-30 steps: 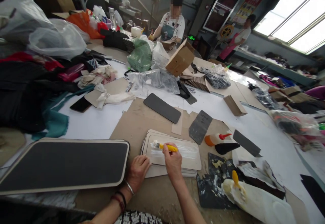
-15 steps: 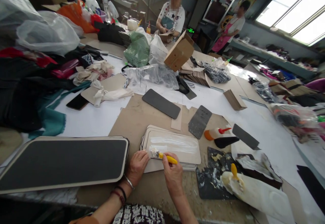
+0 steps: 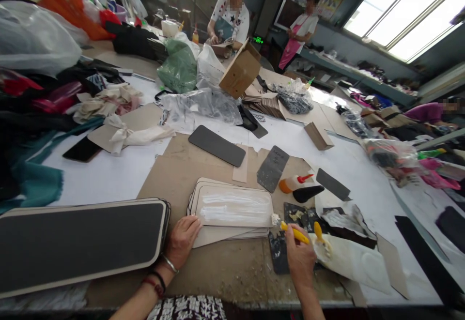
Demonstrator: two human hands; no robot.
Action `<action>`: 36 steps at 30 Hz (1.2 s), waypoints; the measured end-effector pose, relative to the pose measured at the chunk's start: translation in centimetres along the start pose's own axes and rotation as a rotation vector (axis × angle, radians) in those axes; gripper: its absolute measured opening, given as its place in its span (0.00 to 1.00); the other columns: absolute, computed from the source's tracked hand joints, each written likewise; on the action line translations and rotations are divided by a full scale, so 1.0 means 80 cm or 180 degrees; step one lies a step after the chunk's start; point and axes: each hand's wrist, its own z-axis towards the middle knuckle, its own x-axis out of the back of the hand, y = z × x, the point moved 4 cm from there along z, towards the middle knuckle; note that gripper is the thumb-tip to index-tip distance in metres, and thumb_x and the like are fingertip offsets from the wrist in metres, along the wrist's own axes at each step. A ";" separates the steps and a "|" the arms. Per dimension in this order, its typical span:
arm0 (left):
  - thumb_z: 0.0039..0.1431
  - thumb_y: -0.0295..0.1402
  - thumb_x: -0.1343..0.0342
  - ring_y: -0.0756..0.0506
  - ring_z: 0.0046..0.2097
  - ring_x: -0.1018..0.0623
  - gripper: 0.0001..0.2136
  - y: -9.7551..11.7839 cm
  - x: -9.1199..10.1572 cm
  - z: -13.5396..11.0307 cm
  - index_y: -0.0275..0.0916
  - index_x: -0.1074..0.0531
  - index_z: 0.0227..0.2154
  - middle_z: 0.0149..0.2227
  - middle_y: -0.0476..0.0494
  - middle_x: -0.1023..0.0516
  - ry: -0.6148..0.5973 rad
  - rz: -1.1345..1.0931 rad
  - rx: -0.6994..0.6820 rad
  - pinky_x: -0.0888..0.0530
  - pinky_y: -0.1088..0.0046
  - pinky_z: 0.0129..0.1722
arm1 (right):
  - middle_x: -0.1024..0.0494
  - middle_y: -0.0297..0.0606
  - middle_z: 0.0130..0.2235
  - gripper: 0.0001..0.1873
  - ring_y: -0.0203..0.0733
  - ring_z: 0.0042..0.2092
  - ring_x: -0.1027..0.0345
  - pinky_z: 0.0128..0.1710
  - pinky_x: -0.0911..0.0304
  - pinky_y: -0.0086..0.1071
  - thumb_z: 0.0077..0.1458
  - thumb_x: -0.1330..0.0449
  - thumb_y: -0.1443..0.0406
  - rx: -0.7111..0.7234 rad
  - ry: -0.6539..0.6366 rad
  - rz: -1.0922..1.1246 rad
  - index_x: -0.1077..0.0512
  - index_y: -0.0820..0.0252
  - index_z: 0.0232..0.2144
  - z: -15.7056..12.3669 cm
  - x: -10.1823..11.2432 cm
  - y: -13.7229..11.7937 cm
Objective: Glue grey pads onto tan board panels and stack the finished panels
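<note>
My right hand grips a yellow-handled brush, its bristles loaded with a whitish paste, just off the right end of a beige board. White wet streaks run lengthwise over that board, the top one of a small stack with rounded corners. At the stack's lower left corner rests my left hand, fingers laid flat on the edge. Left of it lies a larger pile topped by a dark grey panel with a beige border. A second yellow brush stands in paste on a white plastic container at right.
Behind the stack lie dark grey pieces and a red-tipped glue bottle. A phone, fabric heaps and plastic bags crowd the left and back. Across the table a person in a blue apron works; others are farther off.
My right hand has carried the brush rightward from the board's left end past its right end, leaving wider white streaks. My left hand stays at the corner. The view has shifted right.
</note>
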 end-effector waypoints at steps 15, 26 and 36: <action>0.57 0.24 0.54 0.46 0.43 0.27 0.10 0.005 0.003 -0.001 0.36 0.29 0.36 0.38 0.41 0.25 -0.0128 0.0008 0.0286 0.26 0.67 0.43 | 0.26 0.40 0.34 0.11 0.40 0.38 0.32 0.40 0.36 0.33 0.54 0.47 0.59 0.0647 -0.1167 0.1446 0.29 0.59 0.33 -0.065 -0.065 -0.141; 0.56 0.23 0.54 0.47 0.39 0.27 0.09 0.006 0.004 0.007 0.36 0.29 0.34 0.33 0.43 0.25 -0.0093 0.0040 0.0381 0.26 0.69 0.41 | 0.28 0.39 0.33 0.12 0.39 0.36 0.33 0.37 0.37 0.33 0.54 0.48 0.58 0.0484 -0.1402 0.1843 0.31 0.60 0.32 -0.051 -0.130 -0.186; 0.59 0.27 0.55 0.48 0.40 0.25 0.10 0.011 0.010 0.012 0.38 0.29 0.36 0.35 0.44 0.25 -0.0018 0.0106 0.0522 0.26 0.72 0.41 | 0.31 0.36 0.25 0.18 0.41 0.28 0.36 0.31 0.43 0.33 0.58 0.61 0.54 0.0693 -0.1216 0.0053 0.37 0.57 0.29 0.094 -0.107 -0.163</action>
